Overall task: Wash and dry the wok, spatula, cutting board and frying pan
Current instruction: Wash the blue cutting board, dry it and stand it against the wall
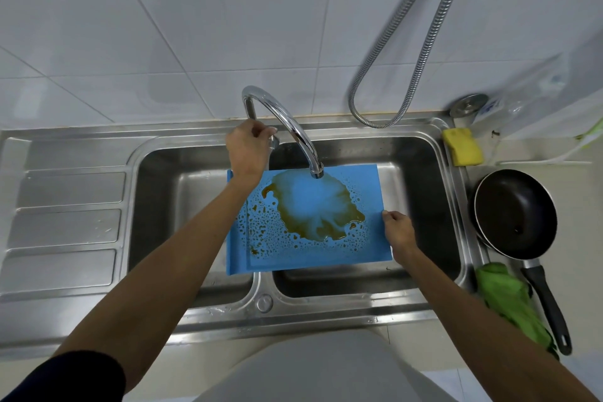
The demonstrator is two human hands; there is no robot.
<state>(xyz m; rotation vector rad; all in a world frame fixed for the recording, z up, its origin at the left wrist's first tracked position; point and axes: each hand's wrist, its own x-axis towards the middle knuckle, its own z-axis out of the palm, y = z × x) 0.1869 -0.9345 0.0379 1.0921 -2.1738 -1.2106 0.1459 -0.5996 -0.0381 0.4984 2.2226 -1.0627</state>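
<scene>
The left hand (249,148) was curled round the tap (295,127) at its base. The right hand (398,232) pinched the right edge of the blue board (310,254), held flat over the sink (163,192) under the spout. Brown residue ringed the wet patch. To my eye, tilting the board would let the stream carry it off, and the sponge (462,146) lay near. The pan (515,212) waited on the surface at right. A label (492,107) beyond was too blurred to read.
</scene>
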